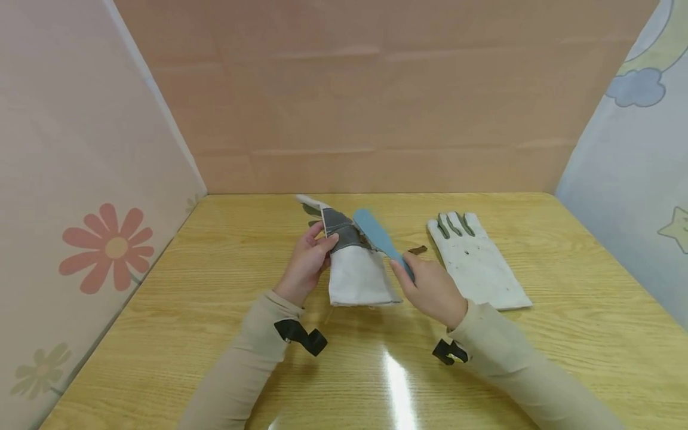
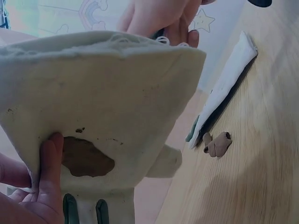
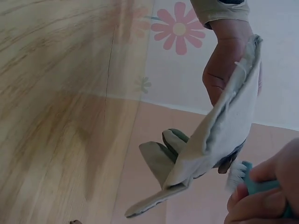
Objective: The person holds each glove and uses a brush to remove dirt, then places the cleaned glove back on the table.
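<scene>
My left hand (image 1: 307, 263) grips a white work glove (image 1: 357, 278) with a grey palm patch, thumb over the patch, holding it raised and tilted with the cuff toward me. In my right hand (image 1: 432, 286) is a blue brush (image 1: 376, 233), its white bristles (image 3: 236, 176) turned to the glove's grey side, close by a brown clump (image 3: 226, 165) there. The left wrist view shows the glove's other side, where a brown smear (image 2: 88, 158) and small dark specks mark the white cloth. Green strips run between its fingers.
A second white glove (image 1: 478, 263), speckled with dark bits, lies flat on the wooden table (image 1: 236, 269) to the right. Beside it sits a brown lump (image 2: 218, 144). A brown-pink backdrop (image 1: 376, 95) stands behind the table, with patterned walls left and right.
</scene>
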The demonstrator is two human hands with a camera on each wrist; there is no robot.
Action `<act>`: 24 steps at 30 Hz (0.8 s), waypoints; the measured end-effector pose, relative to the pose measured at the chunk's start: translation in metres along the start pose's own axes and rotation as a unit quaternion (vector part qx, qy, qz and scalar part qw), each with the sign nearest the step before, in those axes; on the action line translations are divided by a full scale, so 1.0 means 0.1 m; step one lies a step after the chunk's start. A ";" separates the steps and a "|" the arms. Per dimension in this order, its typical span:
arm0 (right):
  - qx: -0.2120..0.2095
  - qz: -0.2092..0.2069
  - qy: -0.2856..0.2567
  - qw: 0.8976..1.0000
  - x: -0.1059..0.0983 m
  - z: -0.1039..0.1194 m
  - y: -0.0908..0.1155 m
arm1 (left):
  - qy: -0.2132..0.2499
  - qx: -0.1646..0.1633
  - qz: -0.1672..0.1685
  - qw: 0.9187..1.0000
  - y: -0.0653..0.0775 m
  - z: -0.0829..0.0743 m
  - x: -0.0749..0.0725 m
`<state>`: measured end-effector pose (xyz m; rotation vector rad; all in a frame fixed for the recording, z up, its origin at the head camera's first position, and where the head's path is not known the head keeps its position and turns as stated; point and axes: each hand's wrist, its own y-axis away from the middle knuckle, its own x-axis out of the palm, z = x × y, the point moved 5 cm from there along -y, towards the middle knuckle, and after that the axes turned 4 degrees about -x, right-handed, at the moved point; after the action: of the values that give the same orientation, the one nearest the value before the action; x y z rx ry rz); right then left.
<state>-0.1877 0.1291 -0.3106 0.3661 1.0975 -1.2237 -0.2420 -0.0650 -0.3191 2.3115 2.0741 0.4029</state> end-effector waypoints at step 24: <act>0.018 0.015 0.007 1.000 0.06 0.05 -0.02 | -0.005 0.001 0.003 1.000 0.02 -0.02 0.00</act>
<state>-0.1868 0.1215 -0.3121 0.4177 1.0795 -1.2180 -0.2409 -0.0657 -0.3164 2.3165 2.0648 0.3903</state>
